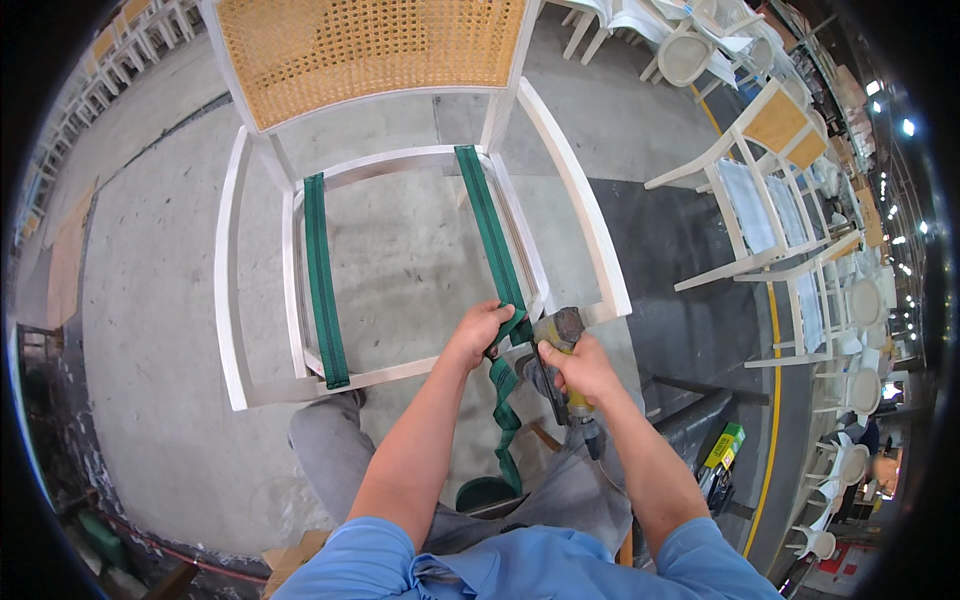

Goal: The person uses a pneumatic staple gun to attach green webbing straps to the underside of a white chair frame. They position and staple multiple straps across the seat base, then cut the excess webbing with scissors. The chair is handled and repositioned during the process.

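Note:
A pale wooden armchair frame [396, 371] with a woven cane back [370, 50] stands before me, its seat open. One green webbing strap [320, 280] runs front to back along the seat's left side. A second green strap [485, 215] spans the right side, and my left hand [482, 330] is closed on its front end at the front rail. The loose webbing [504, 410] hangs twisted down to a green roll [484, 491] by my lap. My right hand [585, 372] grips a yellowish staple gun [558, 327], its head beside the strap near the right front corner.
More pale chairs [735, 190] stand to the right, some with light blue-white seat coverings. A green and yellow box [724, 447] lies at the lower right, near a yellow floor line [768, 470]. Rows of chairs [110, 50] line the far left.

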A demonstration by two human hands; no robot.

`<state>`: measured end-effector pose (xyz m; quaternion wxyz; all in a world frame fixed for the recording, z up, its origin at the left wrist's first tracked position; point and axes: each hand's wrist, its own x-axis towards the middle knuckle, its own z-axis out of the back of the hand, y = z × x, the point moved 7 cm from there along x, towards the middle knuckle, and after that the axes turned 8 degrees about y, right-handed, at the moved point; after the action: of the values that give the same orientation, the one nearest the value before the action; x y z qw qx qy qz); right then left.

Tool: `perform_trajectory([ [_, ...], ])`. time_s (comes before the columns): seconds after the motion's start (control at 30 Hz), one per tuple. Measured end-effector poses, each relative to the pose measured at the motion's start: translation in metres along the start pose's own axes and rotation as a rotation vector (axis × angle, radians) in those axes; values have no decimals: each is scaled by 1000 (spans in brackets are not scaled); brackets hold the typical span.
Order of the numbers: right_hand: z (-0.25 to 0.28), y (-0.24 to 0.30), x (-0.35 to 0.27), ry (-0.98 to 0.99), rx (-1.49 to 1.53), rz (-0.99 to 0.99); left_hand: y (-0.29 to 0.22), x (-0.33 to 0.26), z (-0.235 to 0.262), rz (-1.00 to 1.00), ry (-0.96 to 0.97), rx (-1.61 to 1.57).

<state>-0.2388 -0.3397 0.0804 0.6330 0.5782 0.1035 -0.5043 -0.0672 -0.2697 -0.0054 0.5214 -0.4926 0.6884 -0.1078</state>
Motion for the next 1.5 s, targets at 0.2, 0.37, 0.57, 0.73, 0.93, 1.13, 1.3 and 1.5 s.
perform_trajectory([
  [0.2, -9, 2, 0, -11, 11, 28, 0, 2, -3, -48, 71, -46],
  [0.37, -14, 7, -3, 26, 37, 49, -1, 0, -2, -39, 59, -44],
  [0.57, -16, 8, -8, 23, 34, 9, 2, 4, -2, -37, 49, -49],
  [0.73, 19, 18, -83, 3, 148, 127, 9, 9, -2, -107, -4, 148],
  [0.93, 136, -48, -226, -440, 329, 244, 15, 1, -21, -360, -298, 842],
  [1.13, 211, -217, -310, -750, 636, -4, 23, -29, -55, -457, -293, 1128],
  [1.3, 193, -338, -279, -516, 940, -121, 22, -39, -69, -420, -232, 1222],
  [1.5, 193, -401, -249, -529, 816, -217, 24, -44, -86, -267, -191, 1390],
])
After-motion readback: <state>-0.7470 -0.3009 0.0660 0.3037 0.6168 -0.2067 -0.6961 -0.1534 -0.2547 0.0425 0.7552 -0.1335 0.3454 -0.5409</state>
